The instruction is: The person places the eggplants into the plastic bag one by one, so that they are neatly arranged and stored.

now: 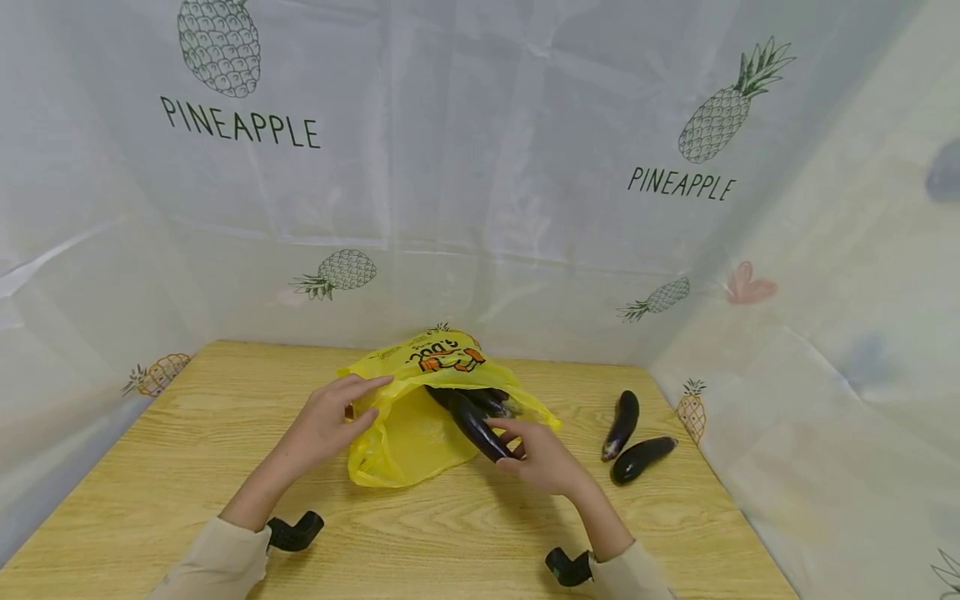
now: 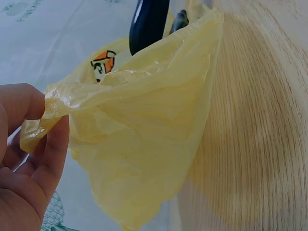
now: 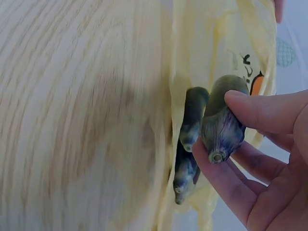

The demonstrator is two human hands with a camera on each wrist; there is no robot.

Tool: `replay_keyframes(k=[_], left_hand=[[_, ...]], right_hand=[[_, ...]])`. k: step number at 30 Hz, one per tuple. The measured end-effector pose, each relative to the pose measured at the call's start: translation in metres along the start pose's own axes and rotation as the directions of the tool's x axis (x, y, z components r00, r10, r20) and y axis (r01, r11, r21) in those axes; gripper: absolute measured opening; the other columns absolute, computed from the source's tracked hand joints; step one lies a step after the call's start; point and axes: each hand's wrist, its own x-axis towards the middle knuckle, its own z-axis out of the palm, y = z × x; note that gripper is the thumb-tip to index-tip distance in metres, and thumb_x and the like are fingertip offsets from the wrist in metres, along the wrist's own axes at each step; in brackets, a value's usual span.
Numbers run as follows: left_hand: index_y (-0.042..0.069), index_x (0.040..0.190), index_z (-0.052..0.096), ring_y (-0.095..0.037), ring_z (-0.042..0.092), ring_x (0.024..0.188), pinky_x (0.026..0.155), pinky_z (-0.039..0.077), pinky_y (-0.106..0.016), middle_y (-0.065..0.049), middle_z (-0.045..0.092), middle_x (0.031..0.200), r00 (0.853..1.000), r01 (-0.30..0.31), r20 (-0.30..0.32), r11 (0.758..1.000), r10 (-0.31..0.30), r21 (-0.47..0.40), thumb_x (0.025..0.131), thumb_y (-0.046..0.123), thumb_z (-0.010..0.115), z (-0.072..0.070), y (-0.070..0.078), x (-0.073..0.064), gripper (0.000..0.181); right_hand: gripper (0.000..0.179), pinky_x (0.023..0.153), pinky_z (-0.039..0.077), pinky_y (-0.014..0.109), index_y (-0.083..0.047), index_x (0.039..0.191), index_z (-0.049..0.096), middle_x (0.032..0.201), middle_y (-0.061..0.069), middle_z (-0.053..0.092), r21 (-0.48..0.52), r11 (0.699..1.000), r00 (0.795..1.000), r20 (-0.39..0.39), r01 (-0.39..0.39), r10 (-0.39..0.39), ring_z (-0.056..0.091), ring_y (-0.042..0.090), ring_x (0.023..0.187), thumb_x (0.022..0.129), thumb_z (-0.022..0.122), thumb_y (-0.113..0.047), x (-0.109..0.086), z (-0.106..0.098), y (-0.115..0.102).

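Observation:
A yellow plastic bag (image 1: 408, 437) lies on its side with its mouth towards me. My left hand (image 1: 326, 425) pinches the rim at the left of the mouth; in the left wrist view, the film passes between thumb and fingers. At the mouth, my right hand (image 1: 543, 458) grips a dark eggplant (image 1: 472, 423) near its stem end, the far end reaching into the bag. Other eggplants (image 3: 192, 115) lie inside, beside the held one, partly hidden by the film. The right wrist view shows thumb and fingers around the held eggplant's stem end (image 3: 221, 137).
Two eggplants lie on the wooden table (image 1: 435, 542) at the right: one upper (image 1: 622, 423), one lower (image 1: 642, 460). A white curtain (image 1: 480, 167) printed with pineapples hangs behind and at both sides. Black curved pieces (image 1: 296, 532) stick out at both wrists.

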Motion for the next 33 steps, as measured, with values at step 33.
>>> replay_keyframes(k=[33], left_hand=[[0.015, 0.149, 0.064, -0.008, 0.048, 0.071, 0.062, 0.048, -0.026, 0.001, 0.071, 0.112, 1.000, 0.004, 0.007, 1.000, -0.004, 0.012, 0.095, 0.003, 0.078, -0.001, 0.001, 0.001, 0.057]], right_hand=[[0.057, 0.073, 0.059, 0.032, -0.010, 0.154, 0.057, 0.132, 0.020, 0.067, 0.065, 0.994, 0.992, -0.091, -0.084, 0.090, 0.072, 0.027, 0.096, 0.100, 0.073, -0.005, 0.014, 0.023, 0.005]])
